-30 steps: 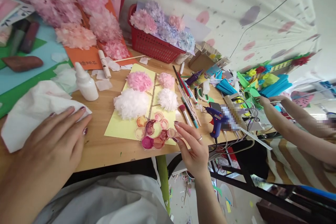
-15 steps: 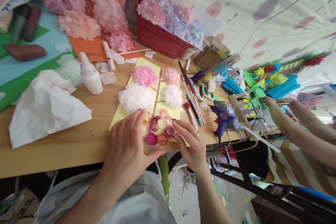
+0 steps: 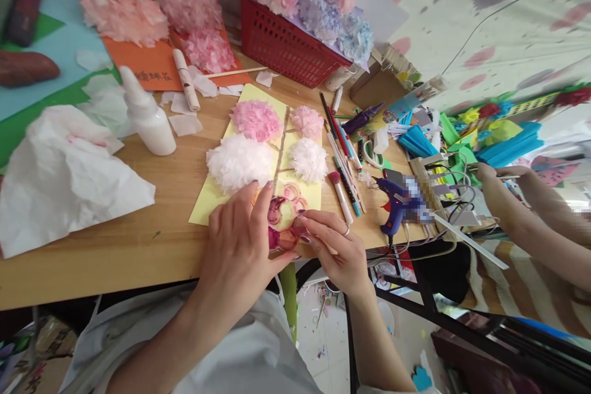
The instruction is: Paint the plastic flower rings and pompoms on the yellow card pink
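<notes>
A clear flower-shaped paint palette (image 3: 290, 210) with pink, magenta and orange stains in its round wells lies between my hands at the table's front edge. My left hand (image 3: 240, 237) curves around its left side, thumb at the near rim, covering part of it. At the right rim, the fingers of my right hand (image 3: 337, 246) are pinched over one well; whether they hold anything besides the rim is hidden. Just beyond is a yellow card (image 3: 210, 200) with a drawn brown stem, bearing pink paper blossoms (image 3: 256, 121) and white fluffy ones (image 3: 240, 163).
On the left are a white glue bottle (image 3: 150, 120) and a crumpled tissue (image 3: 69, 178). To the right lie a makeup brush (image 3: 341, 197), several pens and a glue gun (image 3: 392, 203) with cords. A red basket (image 3: 286, 43) stands behind. Another person's arms (image 3: 517, 215) reach in at right.
The view has shifted slightly, moving the table items within it. My left hand now covers more of the palette's left side. My right fingers stay at its right rim, pinched closer together.
</notes>
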Demonstrator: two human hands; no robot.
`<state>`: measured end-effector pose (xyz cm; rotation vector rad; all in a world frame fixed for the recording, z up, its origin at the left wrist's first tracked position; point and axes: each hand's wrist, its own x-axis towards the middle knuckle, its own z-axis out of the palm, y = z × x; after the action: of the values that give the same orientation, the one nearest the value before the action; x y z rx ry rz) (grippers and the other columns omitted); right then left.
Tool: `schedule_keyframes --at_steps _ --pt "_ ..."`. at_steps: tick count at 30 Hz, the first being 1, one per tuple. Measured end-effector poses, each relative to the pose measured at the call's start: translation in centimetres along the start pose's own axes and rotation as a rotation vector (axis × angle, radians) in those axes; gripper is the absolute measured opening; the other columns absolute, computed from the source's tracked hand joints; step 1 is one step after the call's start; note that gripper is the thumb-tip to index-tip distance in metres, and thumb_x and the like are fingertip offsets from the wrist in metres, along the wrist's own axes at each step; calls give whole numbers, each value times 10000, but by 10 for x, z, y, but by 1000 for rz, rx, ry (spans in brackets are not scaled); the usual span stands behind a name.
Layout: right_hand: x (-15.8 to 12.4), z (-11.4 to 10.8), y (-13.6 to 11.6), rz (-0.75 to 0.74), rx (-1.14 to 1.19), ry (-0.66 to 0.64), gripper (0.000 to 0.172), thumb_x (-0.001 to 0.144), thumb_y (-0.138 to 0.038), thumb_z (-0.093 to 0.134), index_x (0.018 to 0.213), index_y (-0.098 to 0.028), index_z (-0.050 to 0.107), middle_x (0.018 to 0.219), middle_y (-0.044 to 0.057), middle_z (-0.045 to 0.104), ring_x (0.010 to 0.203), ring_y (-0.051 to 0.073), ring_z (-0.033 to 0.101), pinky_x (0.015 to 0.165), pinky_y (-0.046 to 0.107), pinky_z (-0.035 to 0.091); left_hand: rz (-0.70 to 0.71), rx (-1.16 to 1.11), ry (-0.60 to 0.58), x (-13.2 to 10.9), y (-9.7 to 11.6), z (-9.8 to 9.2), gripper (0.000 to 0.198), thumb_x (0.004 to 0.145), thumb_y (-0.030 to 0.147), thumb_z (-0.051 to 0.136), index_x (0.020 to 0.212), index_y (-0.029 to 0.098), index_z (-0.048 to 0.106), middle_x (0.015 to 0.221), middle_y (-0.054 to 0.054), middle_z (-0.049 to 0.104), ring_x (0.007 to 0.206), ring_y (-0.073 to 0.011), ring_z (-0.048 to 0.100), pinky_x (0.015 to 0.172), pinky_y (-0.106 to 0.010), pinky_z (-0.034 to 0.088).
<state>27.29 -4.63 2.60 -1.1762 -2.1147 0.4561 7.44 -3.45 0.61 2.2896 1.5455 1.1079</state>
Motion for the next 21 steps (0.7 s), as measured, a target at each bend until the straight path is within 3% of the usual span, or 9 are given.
schedule_keyframes --at_steps 4,11,15,18,21 --pt "-4 0 0 123 117 137 525 917 -30 600 1325 -355 651 1250 45 696 1176 197 645 985 354 555 10 3 -20 -2 2 0 917 779 316 784 1480 92 237 1398 -296 524 1254 -409 564 960 -565 475" --pt "-4 0 -5 567 589 456 237 901 -307 720 1136 -321 751 1165 31 752 1011 185 716 915 344 590 15 -34 -75 -3 3 -2 902 770 337 786 1468 113 260 1399 -282 533 1280 -398 558 984 -573 456" --pt "0 -3 -7 769 833 512 303 803 -447 802 1039 -260 766 1038 48 780 879 174 736 806 298 616 111 -71 -105 -4 2 2 804 840 305 705 1476 106 254 1420 -290 515 1300 -391 547 1020 -598 440" --pt "0 -6 -5 801 859 513 336 804 -493 787 1021 -240 754 965 39 772 817 158 729 743 265 622 146 -156 -136 -1 -2 6 834 806 233 699 1494 138 239 1477 -272 459 1349 -395 500 1054 -597 441" --pt "0 -10 0 729 788 479 361 834 -560 724 981 -231 733 794 22 736 631 137 677 583 252 599 153 -250 -173 5 -8 7 885 774 172 672 1524 188 201 1533 -231 404 1414 -380 431 1101 -580 433"
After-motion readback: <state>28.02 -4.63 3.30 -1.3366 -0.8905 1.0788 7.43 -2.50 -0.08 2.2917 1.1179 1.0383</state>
